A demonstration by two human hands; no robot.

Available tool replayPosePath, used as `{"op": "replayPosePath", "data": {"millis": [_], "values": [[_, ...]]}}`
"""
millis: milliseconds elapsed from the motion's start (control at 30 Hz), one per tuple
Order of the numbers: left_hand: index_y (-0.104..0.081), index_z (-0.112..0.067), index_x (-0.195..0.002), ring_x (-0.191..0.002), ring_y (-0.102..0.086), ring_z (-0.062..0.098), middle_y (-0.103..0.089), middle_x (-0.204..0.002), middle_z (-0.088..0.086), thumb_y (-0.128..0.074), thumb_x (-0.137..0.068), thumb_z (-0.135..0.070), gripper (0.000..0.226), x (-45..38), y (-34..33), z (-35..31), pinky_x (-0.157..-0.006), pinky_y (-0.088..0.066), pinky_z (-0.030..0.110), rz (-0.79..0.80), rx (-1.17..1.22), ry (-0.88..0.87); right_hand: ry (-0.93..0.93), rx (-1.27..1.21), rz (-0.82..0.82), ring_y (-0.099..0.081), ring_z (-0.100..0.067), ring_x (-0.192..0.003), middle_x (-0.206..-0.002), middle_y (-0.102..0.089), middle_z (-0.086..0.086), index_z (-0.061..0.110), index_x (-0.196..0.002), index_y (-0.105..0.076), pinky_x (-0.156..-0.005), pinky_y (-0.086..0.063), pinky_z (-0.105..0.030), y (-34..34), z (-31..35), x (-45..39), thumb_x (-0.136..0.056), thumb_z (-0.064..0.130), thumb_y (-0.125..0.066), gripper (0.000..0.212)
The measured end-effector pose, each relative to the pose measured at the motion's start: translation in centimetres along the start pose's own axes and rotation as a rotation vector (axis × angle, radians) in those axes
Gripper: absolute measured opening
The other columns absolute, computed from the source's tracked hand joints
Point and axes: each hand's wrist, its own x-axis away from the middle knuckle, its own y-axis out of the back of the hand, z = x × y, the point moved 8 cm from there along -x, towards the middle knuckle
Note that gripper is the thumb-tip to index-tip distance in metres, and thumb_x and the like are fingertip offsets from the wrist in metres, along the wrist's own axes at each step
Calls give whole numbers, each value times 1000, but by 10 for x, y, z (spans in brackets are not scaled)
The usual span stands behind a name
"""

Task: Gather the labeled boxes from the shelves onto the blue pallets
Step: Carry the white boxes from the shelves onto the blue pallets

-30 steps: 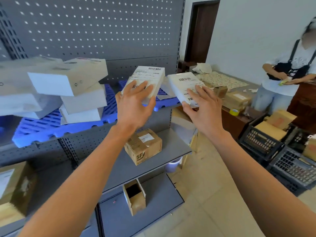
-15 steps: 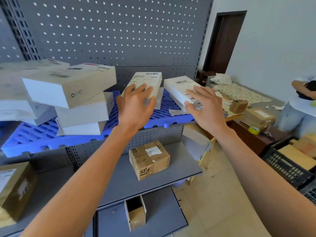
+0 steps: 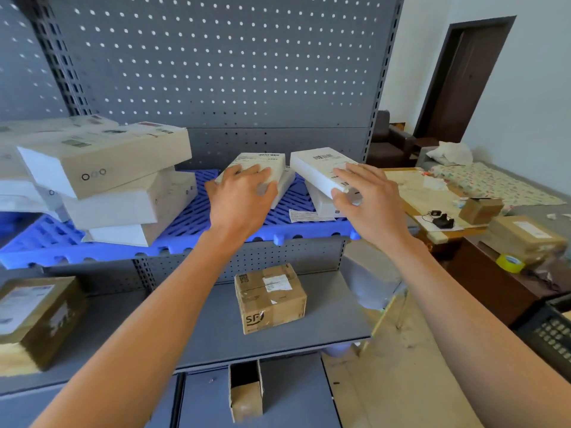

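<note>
A blue pallet (image 3: 191,223) lies on the upper grey shelf. My left hand (image 3: 241,199) grips the near end of a white labeled box (image 3: 262,160) that rests on a second white box on the pallet. Just to its right, my right hand (image 3: 370,202) holds another white labeled box (image 3: 315,165), fingers on top and thumb at its near corner; this one lies tilted over a white box beneath it. A leaning stack of larger white boxes (image 3: 108,162) fills the pallet's left part.
A brown SF carton (image 3: 268,298) sits on the shelf below, and a bigger brown box (image 3: 34,316) at far left. A small open carton (image 3: 245,390) stands on the lowest shelf. To the right are a desk (image 3: 432,193) with parcels, yellow tape (image 3: 509,262) and a black crate (image 3: 553,329).
Both hands have carried their white boxes forward and down onto the boxes on the blue pallet. The view has turned left, and the person at the right has left it.
</note>
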Motion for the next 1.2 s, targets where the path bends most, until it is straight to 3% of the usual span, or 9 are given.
{"op": "replayPosePath", "data": {"millis": [100, 267, 433, 633, 767, 933, 1100, 1200], "values": [[-73, -18, -107, -125, -52, 28, -71, -112, 4, -56, -97, -36, 27, 5, 1, -15, -98, -33, 53, -37, -59, 35, 45, -15, 11, -42, -15, -137, -144, -56, 4, 29, -135, -62, -108, -28, -31, 2, -9, 0, -95, 40, -60, 42], [-73, -23, -106, -125, -51, 28, -71, -112, -2, -56, -97, -44, 29, 19, 0, -40, -98, -32, 55, -80, -130, 75, 98, -127, 27, -45, -17, -134, -140, -59, 3, 27, -131, -65, -106, -35, -41, 5, -23, 5, -93, 40, -61, 40], [-67, -25, -124, -133, -44, 28, -63, -132, -2, -56, -93, -60, 48, 27, -12, -61, -96, -33, 54, -22, -250, 111, 137, -227, 43, -47, -19, -132, -137, -61, 4, 25, -127, -67, -104, -41, -50, 2, -35, 14, -91, 46, -58, 43], [-51, -25, -143, -146, -26, 31, -41, -157, 2, -55, -97, -51, 53, 32, -21, -69, -101, -34, 57, 27, -351, 106, 168, -177, 110, -35, -21, -144, -151, -47, 2, 25, -138, -57, -111, -33, -53, -2, -36, 16, -95, 54, -54, 52], [-53, -24, -140, -145, -29, 29, -46, -151, 1, -57, -96, -46, 49, 46, -10, -74, -106, -34, 60, -5, -349, 108, 174, -140, 104, -29, -24, -147, -155, -41, 1, 27, -141, -53, -113, -25, -57, 1, -32, 23, -95, 58, -53, 56], [-60, -21, -132, -138, -40, 28, -57, -139, 1, -61, -95, -39, 42, 65, 11, -77, -102, -38, 58, -51, -300, 104, 201, -133, -26, -38, -28, -141, -148, -49, -4, 22, -131, -61, -112, -22, -61, 19, -18, 34, -94, 39, -64, 41], [-65, -21, -128, -128, -50, 26, -64, -130, 0, -61, -95, -36, 36, 86, 34, -70, -100, -41, 54, -46, -257, 114, 260, -133, -51, -48, -30, -132, -141, -56, -6, 18, -125, -66, -108, -33, -60, 30, 12, 51, -90, 25, -69, 36], [-64, -21, -129, -127, -51, 25, -66, -128, -2, -58, -97, -39, 37, 105, 51, -62, -102, -41, 51, 4, -242, 135, 275, -180, 15, -46, -28, -132, -143, -54, -5, 16, -130, -63, -107, -38, -53, 31, 41, 65, -90, 21, -69, 40]]}}
